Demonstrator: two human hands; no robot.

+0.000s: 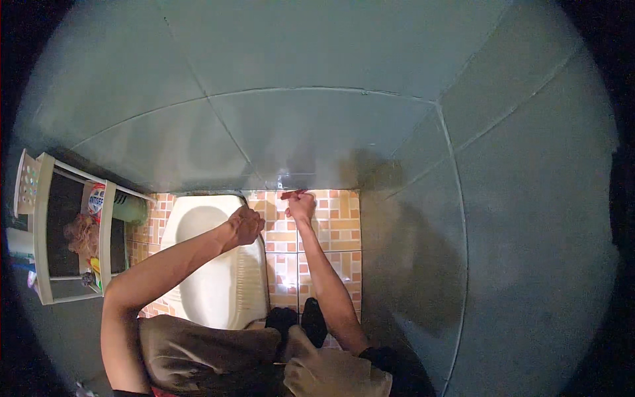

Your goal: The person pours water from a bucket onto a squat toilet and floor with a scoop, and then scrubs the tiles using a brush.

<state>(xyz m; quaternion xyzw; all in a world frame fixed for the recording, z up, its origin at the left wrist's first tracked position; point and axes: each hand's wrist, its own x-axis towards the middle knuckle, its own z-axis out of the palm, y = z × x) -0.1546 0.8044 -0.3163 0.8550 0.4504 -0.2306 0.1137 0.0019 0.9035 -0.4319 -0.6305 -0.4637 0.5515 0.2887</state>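
Observation:
I squat over an orange and white mosaic tile floor [331, 228] beside a white squat toilet pan [205, 278]. My left hand [245, 226] is closed in a fist at the pan's right rim; nothing shows in it. My right hand [301, 206] reaches to the foot of the grey-blue tiled wall [317, 132] and is closed on a small reddish object [291, 194] pressed against the floor there. What the object is cannot be made out. Its far end lies at the joint of floor and wall.
A white shelf rack [43, 225] stands at the left with a green bottle [131, 209], a labelled container and other small items. Grey-blue walls close in at the back and right [516, 218]. My dark-clad feet [297, 323] and khaki-covered knees [198, 351] are at the bottom.

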